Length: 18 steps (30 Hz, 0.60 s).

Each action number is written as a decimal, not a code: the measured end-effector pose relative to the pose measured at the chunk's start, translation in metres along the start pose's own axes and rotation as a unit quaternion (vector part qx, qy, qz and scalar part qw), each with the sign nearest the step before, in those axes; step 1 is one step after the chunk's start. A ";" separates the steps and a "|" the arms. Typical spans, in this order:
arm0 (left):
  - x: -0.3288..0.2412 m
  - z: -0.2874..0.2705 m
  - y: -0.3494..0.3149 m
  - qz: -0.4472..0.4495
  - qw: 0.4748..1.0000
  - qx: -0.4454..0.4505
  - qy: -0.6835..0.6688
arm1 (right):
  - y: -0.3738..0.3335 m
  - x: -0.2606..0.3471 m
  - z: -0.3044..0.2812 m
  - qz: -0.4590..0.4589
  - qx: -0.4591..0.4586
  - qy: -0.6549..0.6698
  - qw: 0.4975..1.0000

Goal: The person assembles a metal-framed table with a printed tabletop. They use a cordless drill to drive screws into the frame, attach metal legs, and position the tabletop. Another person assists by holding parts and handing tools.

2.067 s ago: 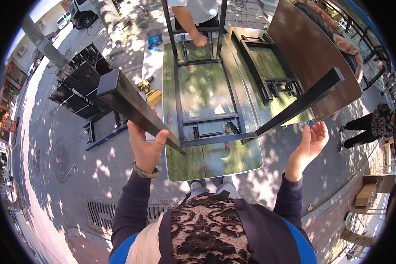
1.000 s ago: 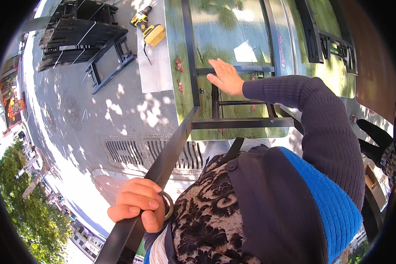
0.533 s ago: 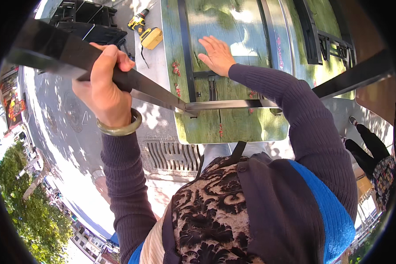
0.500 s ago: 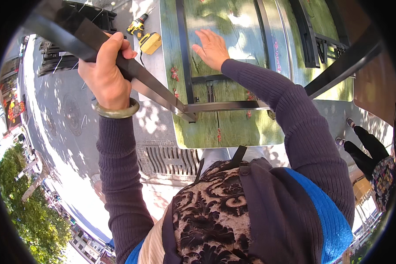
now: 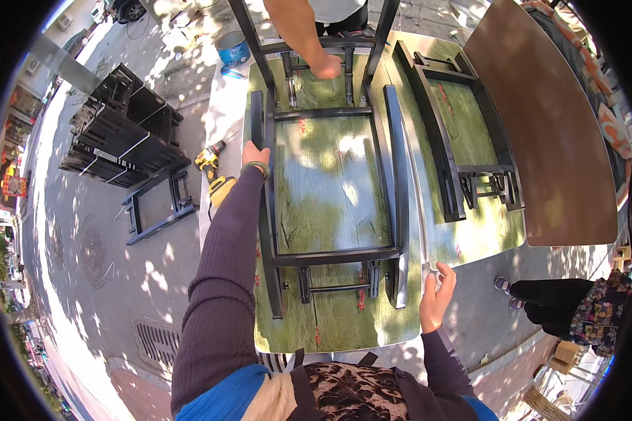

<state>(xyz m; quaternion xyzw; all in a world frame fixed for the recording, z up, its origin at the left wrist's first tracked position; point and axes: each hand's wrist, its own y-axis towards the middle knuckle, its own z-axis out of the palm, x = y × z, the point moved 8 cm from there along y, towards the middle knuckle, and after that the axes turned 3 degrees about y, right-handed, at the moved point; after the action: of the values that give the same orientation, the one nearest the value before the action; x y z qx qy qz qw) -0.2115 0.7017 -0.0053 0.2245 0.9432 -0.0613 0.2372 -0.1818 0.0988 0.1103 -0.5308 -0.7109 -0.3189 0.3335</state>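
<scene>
A tabletop [image 5: 330,182] with a green and blue printed surface lies before me, a black metal folding leg frame [image 5: 333,257] on it. My left hand [image 5: 256,156] is closed round the left black metal leg [image 5: 258,116], which lies along the tabletop. Near the tabletop's right front corner, my right hand [image 5: 437,298] has its thumb and fingers apart; whether it touches the edge is hard to tell. At the far end, two black legs [image 5: 381,42] stand up, and a co-worker's hand [image 5: 326,67] is at the hinged braces between them.
To the right lies a second printed tabletop [image 5: 463,242] with folded black legs, then a brown board [image 5: 551,140]. A yellow cordless drill [image 5: 209,158], its yellow battery [image 5: 221,189] and a blue tub [image 5: 232,49] sit at left. Black frames [image 5: 123,133] are stacked on the pavement. A person [image 5: 555,302] stands at right.
The raised leg in my left hand has come down flat on the tabletop. My right hand has moved from above the tabletop to its right front corner. The view has shifted.
</scene>
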 end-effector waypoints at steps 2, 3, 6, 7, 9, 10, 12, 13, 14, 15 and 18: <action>-0.008 0.037 -0.037 -0.014 0.986 0.083 0.142 | -0.022 -0.028 -0.003 0.076 0.004 -0.002 0.997; -0.003 0.050 -0.066 0.029 0.977 0.071 0.197 | -0.032 -0.041 0.004 0.118 0.006 0.029 0.993; 0.017 0.093 -0.156 0.114 0.952 0.118 0.257 | -0.044 -0.039 0.026 0.115 0.030 0.077 0.990; 0.027 0.087 -0.175 0.125 0.948 0.136 0.259 | -0.041 -0.019 0.028 0.080 0.059 0.073 0.992; 0.034 0.079 -0.174 0.140 0.945 0.161 0.247 | -0.044 0.000 0.041 0.050 0.092 0.065 0.992; 0.034 0.088 -0.150 0.130 0.933 0.255 0.216 | -0.047 0.007 0.046 0.036 0.109 0.059 0.992; 0.055 0.040 -0.096 0.079 0.899 0.400 0.157 | -0.060 0.026 0.068 0.039 0.164 0.129 0.977; 0.023 0.019 -0.096 0.070 0.974 0.215 0.019 | -0.065 0.013 0.060 0.073 0.157 0.157 0.972; 0.011 0.005 -0.105 0.073 0.978 0.183 -0.074 | -0.075 0.007 0.057 0.105 0.163 0.194 0.961; 0.003 -0.014 -0.113 0.074 0.972 0.149 -0.167 | -0.084 0.005 0.055 0.116 0.161 0.238 0.951; 0.022 -0.052 -0.162 0.039 0.941 0.127 -0.312 | -0.109 0.008 0.052 0.137 0.146 0.288 0.937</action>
<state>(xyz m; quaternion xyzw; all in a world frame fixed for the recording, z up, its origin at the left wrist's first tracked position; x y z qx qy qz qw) -0.3240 0.5776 0.0315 0.2594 0.7969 -0.2378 0.4910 -0.2957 0.1202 0.0762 -0.4537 -0.5441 -0.3017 0.6381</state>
